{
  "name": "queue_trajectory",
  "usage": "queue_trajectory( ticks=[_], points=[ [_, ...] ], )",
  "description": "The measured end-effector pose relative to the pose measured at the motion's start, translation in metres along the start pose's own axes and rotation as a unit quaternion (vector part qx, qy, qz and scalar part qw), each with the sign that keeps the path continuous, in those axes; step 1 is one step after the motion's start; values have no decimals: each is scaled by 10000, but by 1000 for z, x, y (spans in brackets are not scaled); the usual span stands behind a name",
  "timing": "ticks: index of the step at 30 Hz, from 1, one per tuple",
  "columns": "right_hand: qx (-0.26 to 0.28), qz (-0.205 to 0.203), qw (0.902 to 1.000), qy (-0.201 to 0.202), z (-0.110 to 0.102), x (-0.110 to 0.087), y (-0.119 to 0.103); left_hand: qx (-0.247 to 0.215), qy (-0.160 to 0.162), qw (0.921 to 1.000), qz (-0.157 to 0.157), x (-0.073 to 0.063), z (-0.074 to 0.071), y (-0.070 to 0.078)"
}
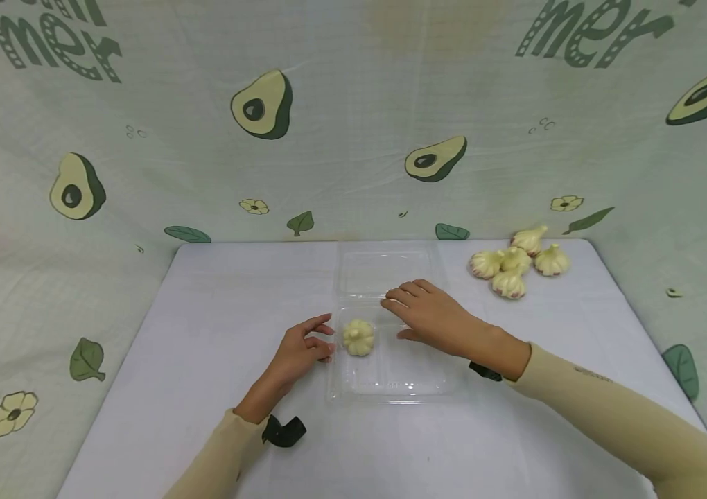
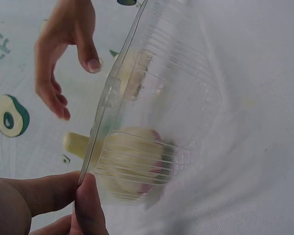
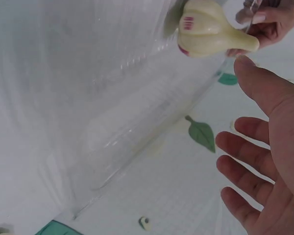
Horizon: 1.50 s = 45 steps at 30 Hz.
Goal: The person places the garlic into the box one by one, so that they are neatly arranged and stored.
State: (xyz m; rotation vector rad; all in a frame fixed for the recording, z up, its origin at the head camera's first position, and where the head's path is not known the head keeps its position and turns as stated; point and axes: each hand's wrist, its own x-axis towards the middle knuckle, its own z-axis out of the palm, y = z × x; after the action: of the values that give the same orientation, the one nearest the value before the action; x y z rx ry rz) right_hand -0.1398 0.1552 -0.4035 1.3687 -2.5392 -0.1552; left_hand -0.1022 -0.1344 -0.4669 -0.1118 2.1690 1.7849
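A clear plastic clamshell box (image 1: 391,388) lies opened flat on the table, its lid (image 1: 385,270) folded back. One garlic bulb (image 1: 358,337) sits inside it near the left wall, stem up. My left hand (image 1: 303,350) pinches the rim of the box (image 2: 95,127) between thumb and finger at the left side. Over the box hovers my right hand (image 1: 428,315), holding nothing; its fingers (image 3: 247,152) are spread and loosely bent in the right wrist view, apart from the bulb (image 3: 208,29).
Several more garlic bulbs (image 1: 509,284) lie in a cluster at the table's back right. A printed cloth (image 1: 353,104) with avocados hangs behind the white table (image 1: 216,298) and along its sides. Each wrist carries a dark strap (image 1: 285,431).
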Motion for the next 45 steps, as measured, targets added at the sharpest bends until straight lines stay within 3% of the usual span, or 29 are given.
queue_trajectory(
  ticks=[9, 23, 34, 45],
  points=[
    [380, 738, 9939, 726, -3, -44, 29, -49, -23, 10000, -24, 0, 0, 1],
    [406, 2209, 9705, 883, 8, -110, 67, -67, 16, 9999, -100, 0, 0, 2],
    [317, 3058, 9501, 536, 24, -152, 85, -122, -67, 9999, -54, 0, 1, 2],
    [428, 3475, 9361, 338, 36, -165, 94, -80, -52, 9999, -107, 0, 1, 2]
  ],
)
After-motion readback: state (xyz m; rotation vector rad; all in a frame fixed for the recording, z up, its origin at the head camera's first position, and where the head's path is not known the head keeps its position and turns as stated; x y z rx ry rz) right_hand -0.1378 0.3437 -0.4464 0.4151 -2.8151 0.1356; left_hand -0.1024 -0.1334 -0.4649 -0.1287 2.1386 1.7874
